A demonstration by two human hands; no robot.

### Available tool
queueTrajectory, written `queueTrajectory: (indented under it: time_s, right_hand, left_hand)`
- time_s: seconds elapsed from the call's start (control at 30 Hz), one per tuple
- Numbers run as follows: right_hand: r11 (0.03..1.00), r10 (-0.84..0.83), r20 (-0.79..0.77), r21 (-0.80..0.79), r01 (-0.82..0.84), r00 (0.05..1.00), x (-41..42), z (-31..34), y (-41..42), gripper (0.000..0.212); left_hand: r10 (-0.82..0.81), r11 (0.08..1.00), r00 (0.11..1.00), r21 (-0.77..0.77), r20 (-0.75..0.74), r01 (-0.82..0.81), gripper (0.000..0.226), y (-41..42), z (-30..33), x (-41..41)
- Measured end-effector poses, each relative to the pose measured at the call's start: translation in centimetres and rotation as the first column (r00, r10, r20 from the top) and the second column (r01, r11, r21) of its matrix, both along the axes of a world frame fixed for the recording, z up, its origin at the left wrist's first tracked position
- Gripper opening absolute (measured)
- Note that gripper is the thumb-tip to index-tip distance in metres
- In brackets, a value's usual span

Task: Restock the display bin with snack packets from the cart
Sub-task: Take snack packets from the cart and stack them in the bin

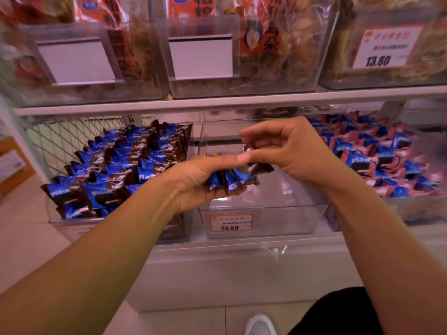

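A small stack of blue-and-brown snack packets (229,178) sits fanned in the left hand (193,180), held above the clear middle display bin (263,221), which looks empty behind its 24.80 price tag (231,222). The left hand's fingers are curled under the stack with the thumb pressed along its top. The right hand (287,146) pinches the end packet (257,165) between thumb and fingertips, the other fingers loosely bent. To do this well, I'd say, peel that one packet off cleanly, lay it flat at the back of the bin with the label facing up, and keep the rest squeezed so none slide out (the wrappers look slick). The left bin (121,228) holds matching packets in neat rows; the right bin (391,209) holds pink-ended ones. No cart shows.
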State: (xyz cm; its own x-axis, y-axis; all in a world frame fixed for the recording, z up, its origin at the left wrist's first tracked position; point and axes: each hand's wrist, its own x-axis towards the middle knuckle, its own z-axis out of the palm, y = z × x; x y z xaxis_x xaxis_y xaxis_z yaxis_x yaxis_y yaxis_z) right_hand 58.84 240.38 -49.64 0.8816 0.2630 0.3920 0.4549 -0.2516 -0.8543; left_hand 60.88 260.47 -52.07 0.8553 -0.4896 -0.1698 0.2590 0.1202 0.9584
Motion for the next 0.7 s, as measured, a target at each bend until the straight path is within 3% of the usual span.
queueTrajectory:
  time_s: [0.07, 0.13, 0.23, 0.27, 0.4, 0.47, 0.6, 0.67, 0.7]
  right_hand:
    - [0.998, -0.035, 0.020, -0.056, 0.036, 0.999, 0.0, 0.0, 0.2, 0.041]
    - [0.994, -0.028, -0.058, -0.106, 0.021, 0.998, 0.2, -0.4, -0.1, 0.052]
    - [0.978, 0.199, -0.414, 0.137, -0.155, 0.888, 0.4, -1.3, -0.4, 0.057]
    - [0.952, 0.289, -0.463, 0.234, -0.200, 0.838, 0.4, -1.5, -0.4, 0.057]
    - [0.873, 0.458, -0.440, 0.388, -0.297, 0.773, 1.2, -1.5, -0.1, 0.066]
    - [0.875, 0.442, -0.446, 0.403, -0.267, 0.778, 1.8, -1.6, 0.4, 0.066]
    - [0.830, 0.458, -0.444, 0.524, -0.192, 0.770, 3.3, -1.9, 1.2, 0.053]
    - [0.853, 0.363, -0.489, 0.517, -0.072, 0.793, 4.8, -2.3, 1.0, 0.042]
    - [0.863, 0.309, -0.532, 0.505, 0.002, 0.788, 5.8, -2.7, 0.9, 0.038]
  left_hand:
    - [-0.001, 1.000, 0.999, 0.018, 0.044, 0.000, 0.053, -0.3, 0.0, -0.2]
    - [0.026, 0.999, 0.998, -0.021, 0.055, -0.025, 0.072, -0.5, -0.1, 0.0]
    - [0.096, 0.994, 0.991, -0.053, 0.096, -0.091, 0.088, -0.8, -0.1, 0.2]
    - [0.110, 0.994, 0.986, -0.039, 0.121, -0.106, 0.088, -1.0, 0.0, 0.1]
    - [0.076, 0.996, 0.984, 0.033, 0.162, -0.082, 0.096, -1.0, 1.4, 0.7]
    - [0.030, 0.990, 0.987, 0.133, 0.157, -0.052, 0.082, -1.0, 2.6, 1.2]
    - [0.115, 0.921, 0.974, 0.346, 0.196, -0.178, 0.060, -1.4, 4.5, 2.4]
    - [0.167, 0.825, 0.924, 0.465, 0.344, -0.322, 0.062, -1.4, 4.5, 2.8]
    - [0.174, 0.733, 0.868, 0.527, 0.464, -0.429, 0.059, -1.2, 4.1, 2.7]
